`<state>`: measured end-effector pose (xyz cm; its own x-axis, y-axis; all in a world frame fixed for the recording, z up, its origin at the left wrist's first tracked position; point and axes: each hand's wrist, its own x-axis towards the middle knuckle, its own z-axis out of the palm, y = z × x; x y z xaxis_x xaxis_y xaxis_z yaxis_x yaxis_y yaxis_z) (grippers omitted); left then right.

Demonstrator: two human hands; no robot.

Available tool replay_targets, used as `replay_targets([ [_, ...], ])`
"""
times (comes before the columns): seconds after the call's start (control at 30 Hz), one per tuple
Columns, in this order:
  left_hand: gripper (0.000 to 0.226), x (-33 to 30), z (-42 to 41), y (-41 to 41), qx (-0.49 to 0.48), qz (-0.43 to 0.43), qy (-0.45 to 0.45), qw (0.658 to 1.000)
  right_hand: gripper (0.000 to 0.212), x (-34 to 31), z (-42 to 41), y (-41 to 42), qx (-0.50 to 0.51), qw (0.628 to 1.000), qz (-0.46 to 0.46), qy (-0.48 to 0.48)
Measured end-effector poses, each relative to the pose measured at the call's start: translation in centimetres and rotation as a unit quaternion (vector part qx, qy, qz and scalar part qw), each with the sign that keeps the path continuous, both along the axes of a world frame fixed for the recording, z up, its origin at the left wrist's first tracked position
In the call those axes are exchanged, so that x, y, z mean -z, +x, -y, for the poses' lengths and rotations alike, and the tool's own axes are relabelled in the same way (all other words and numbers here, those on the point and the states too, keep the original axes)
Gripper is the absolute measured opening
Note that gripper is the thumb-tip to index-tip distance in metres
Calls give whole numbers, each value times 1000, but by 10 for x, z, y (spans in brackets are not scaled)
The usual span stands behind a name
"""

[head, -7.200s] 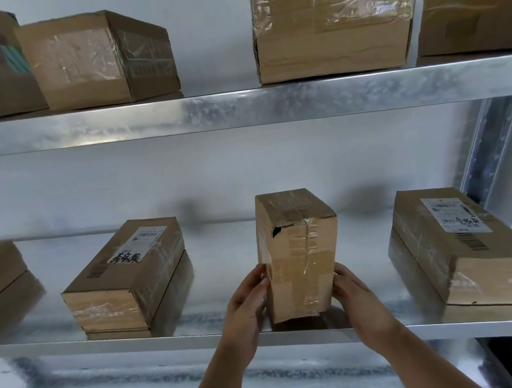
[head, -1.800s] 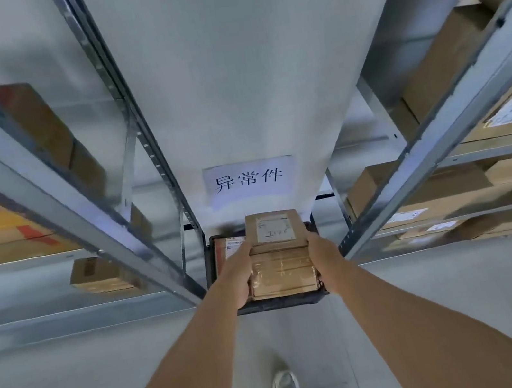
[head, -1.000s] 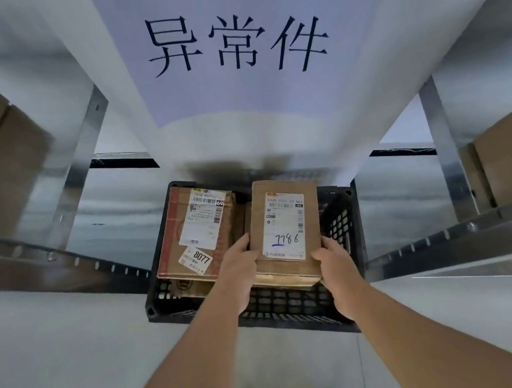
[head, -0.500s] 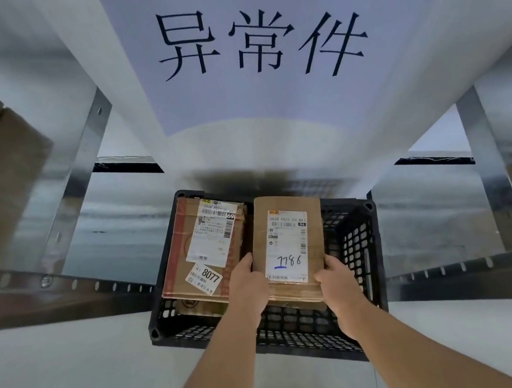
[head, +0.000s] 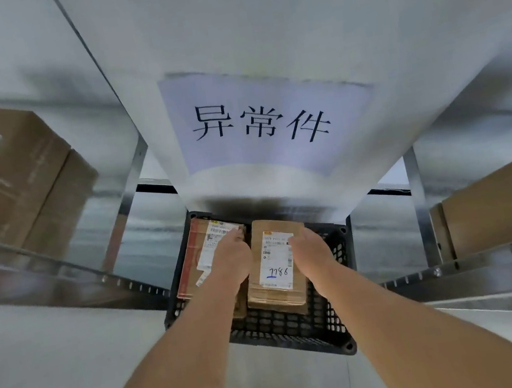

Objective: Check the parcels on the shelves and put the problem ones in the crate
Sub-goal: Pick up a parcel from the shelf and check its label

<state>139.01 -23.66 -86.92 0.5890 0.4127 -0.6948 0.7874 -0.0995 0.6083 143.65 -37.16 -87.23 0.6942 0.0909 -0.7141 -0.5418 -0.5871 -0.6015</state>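
The brown parcel [head: 277, 269], with a white label marked 7786 on top, lies low inside the black plastic crate [head: 291, 333] on the floor. My left hand [head: 232, 260] holds its left side, fingers reaching down between it and a second labelled parcel [head: 201, 248] at the crate's left. My right hand [head: 313, 252] grips its right side, thumb over the top of the label. The fingertips of both hands are hidden behind the parcel.
A white pillar with a paper sign [head: 263, 124] in black characters rises right behind the crate. Metal shelf rails [head: 58, 277] run at left and right, each with brown boxes [head: 7, 174] on them. Grey floor surrounds the crate.
The parcel has gone down from above the crate rim into the crate. Both hands have slid forward along its sides, and the view has pulled back a little.
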Motion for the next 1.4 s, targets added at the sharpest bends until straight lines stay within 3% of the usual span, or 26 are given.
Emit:
replay_targets([
  [0.3, 56, -235, -10, -34, 74, 46, 91, 992, 42, -244, -9, -18, -133, 988, 74, -38],
  [0.4, 56, -331, -7, -58, 161, 67, 168, 970, 53, -342, -5, -42, -182, 974, 128, -37],
  [0.53, 56, -454, -12, -91, 178, 104, 270, 940, 57, -458, 2, -67, -244, 945, 208, -59],
  [0.7, 54, -560, -27, -139, 194, 133, 366, 900, 52, -565, 6, -100, -295, 899, 305, -112],
  [0.93, 53, -617, -58, -214, 212, 125, 453, 857, 51, -630, -20, -157, -354, 820, 415, -175],
  [1.1, 49, -626, -92, -277, 205, 152, 496, 830, 47, -634, -51, -208, -354, 812, 422, -194],
  [1.27, 43, -624, -142, -352, 187, 161, 495, 833, 47, -626, -100, -272, -349, 810, 421, -214],
  [1.4, 54, -623, -187, -408, 186, 148, 494, 837, 50, -628, -155, -329, -365, 804, 430, -186],
])
